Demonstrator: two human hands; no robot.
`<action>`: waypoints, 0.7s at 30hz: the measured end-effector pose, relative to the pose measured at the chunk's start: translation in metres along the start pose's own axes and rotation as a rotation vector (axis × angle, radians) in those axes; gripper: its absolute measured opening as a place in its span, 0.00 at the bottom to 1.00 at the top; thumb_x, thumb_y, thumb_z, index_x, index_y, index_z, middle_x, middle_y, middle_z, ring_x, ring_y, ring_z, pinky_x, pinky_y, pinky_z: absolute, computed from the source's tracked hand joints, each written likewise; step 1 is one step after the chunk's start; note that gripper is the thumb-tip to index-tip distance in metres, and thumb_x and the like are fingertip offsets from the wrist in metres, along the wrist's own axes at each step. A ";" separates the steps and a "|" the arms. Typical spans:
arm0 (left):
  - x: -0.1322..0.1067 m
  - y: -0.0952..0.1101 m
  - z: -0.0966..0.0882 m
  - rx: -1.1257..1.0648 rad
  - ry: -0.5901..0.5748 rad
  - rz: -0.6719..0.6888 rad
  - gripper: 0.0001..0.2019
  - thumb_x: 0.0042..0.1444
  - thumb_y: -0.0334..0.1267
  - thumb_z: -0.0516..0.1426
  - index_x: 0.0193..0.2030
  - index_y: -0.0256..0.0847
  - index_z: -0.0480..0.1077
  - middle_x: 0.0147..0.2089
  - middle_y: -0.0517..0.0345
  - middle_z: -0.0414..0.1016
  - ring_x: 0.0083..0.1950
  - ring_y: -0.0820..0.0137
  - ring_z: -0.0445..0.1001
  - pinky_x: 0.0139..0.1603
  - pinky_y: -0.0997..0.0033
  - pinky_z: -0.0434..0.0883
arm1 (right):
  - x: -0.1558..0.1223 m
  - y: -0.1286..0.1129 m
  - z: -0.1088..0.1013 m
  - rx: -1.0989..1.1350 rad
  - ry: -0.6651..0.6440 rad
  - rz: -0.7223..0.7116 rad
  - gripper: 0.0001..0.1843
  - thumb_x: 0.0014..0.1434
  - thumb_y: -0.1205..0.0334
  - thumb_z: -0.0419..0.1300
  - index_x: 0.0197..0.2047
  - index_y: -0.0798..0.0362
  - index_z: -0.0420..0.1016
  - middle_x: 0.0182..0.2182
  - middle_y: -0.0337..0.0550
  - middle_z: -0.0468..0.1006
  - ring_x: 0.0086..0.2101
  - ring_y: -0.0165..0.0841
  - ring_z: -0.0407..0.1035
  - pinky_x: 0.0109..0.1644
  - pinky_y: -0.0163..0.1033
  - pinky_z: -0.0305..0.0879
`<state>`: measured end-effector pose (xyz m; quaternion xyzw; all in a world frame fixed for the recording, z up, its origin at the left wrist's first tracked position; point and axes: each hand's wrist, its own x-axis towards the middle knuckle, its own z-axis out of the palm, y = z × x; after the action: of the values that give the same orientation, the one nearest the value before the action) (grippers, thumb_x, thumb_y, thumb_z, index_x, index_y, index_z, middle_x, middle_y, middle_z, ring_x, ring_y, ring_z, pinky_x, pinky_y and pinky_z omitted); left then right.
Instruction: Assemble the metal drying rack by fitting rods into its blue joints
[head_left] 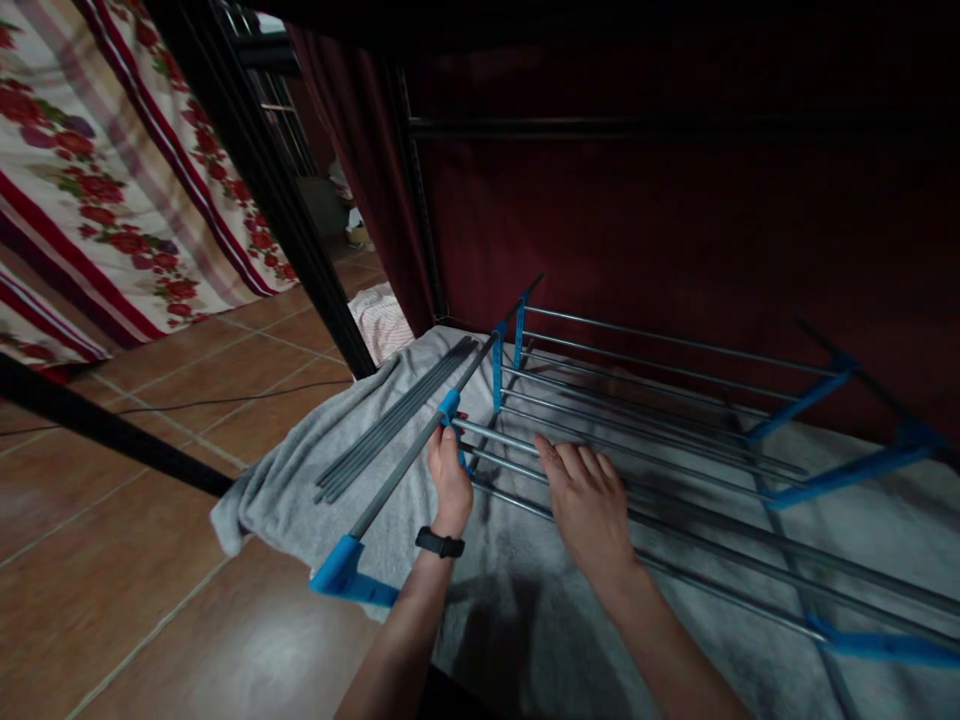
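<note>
A rack of grey metal tubes and blue plastic connectors lies on a grey blanket [289,500]. My left hand [448,480], with a black band on its wrist, is closed around a blue connector [448,405] on a long side pole [394,480]. My right hand [589,500] is closed over a metal tube [499,437], whose near end meets that connector. Beneath it, other crossing tubes run to the right; my right hand hides part of them. Another blue connector [341,568] caps the pole's lower end, beside my left forearm.
Several loose tubes [397,420] lie bundled on the blanket, left of the pole. Black metal frame posts [277,190] and a dark red curtain [637,230] surround the blanket. On the left are a floral cloth [112,200] and brown floor tiles [112,540] with a thin cable.
</note>
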<state>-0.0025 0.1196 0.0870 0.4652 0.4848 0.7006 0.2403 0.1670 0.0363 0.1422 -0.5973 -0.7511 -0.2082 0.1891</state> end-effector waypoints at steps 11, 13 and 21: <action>0.002 -0.010 0.009 0.088 0.101 -0.025 0.26 0.64 0.66 0.50 0.40 0.43 0.71 0.33 0.57 0.74 0.37 0.64 0.73 0.43 0.63 0.71 | 0.003 0.007 0.004 0.009 0.038 -0.064 0.21 0.67 0.74 0.57 0.61 0.53 0.74 0.41 0.43 0.79 0.40 0.37 0.69 0.48 0.45 0.61; 0.001 -0.011 0.009 0.103 0.093 -0.030 0.26 0.64 0.66 0.50 0.39 0.43 0.70 0.33 0.57 0.74 0.36 0.64 0.72 0.42 0.63 0.71 | 0.003 0.008 0.005 0.011 0.045 -0.082 0.22 0.66 0.74 0.57 0.61 0.53 0.74 0.41 0.43 0.79 0.40 0.37 0.69 0.48 0.45 0.62; 0.001 -0.011 0.009 0.100 0.098 -0.042 0.25 0.65 0.64 0.50 0.40 0.43 0.71 0.36 0.54 0.76 0.39 0.63 0.75 0.44 0.62 0.73 | 0.005 0.014 0.005 0.026 0.034 -0.117 0.22 0.64 0.76 0.57 0.60 0.53 0.74 0.41 0.45 0.79 0.40 0.36 0.70 0.46 0.42 0.63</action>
<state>0.0034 0.1295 0.0783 0.4314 0.5399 0.6924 0.2075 0.1789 0.0462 0.1420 -0.5460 -0.7842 -0.2192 0.1972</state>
